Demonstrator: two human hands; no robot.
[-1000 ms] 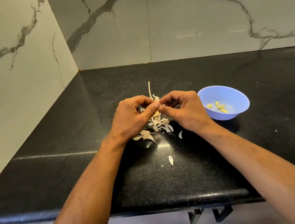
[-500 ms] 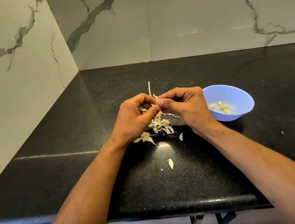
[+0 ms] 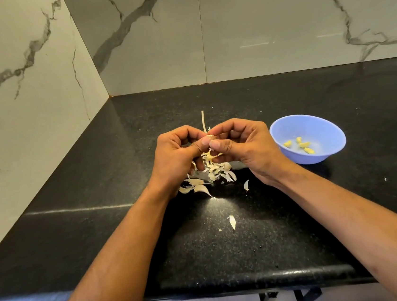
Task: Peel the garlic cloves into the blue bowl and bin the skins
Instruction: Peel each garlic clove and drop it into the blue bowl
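Garlic clove [image 3: 211,137], small pale papery one, pinched between left hand [image 3: 180,156] & right hand [image 3: 244,145] thumbs, mid-peel; round blue plastic bowl [image 3: 286,128] at 3 o'clock (four peeled inside). Next: strip skin, drop clove in.

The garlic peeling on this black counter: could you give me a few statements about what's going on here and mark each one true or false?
1. The blue bowl holds a few peeled garlic cloves. True.
2. The bowl sits to the person's left. False: it stands on the counter to the right of the right hand.
3. Both hands pinch one small garlic clove between their fingertips. True: the left hand and the right hand meet on it.
4. The garlic skins are already in a bin. False: they lie loose on the counter under the hands; no bin shows.
5. One stray skin lies apart, nearer the counter's front edge. True.
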